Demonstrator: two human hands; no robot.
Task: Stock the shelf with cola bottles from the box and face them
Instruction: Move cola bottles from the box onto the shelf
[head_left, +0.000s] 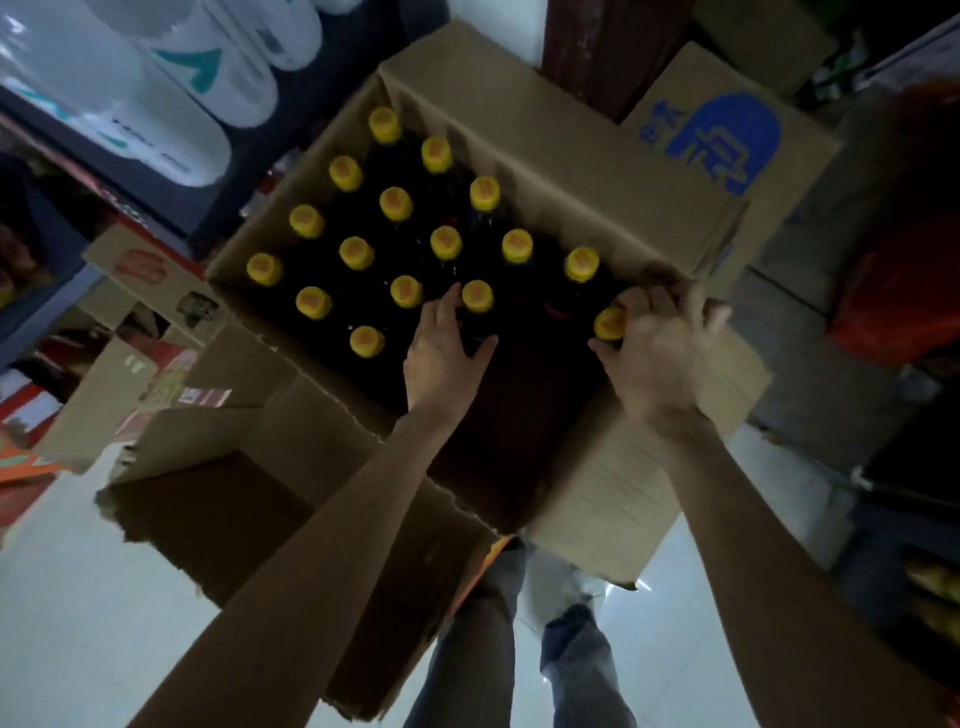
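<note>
An open cardboard box (571, 156) stands in front of me, holding several dark cola bottles with yellow caps (445, 242). My left hand (441, 353) reaches into the box, its fingers wrapped around the neck of a bottle below its yellow cap (477, 296). My right hand (660, 353), blurred, grips the neck of the nearest right bottle just beside its yellow cap (609, 323). The near part of the box is empty and dark.
A second box with a blue logo (727, 140) stands behind at the right. Other cardboard boxes (208, 395) lie at the left on the pale floor. Shelves with large white bottles (156, 104) rise at the upper left. My legs (519, 649) show below.
</note>
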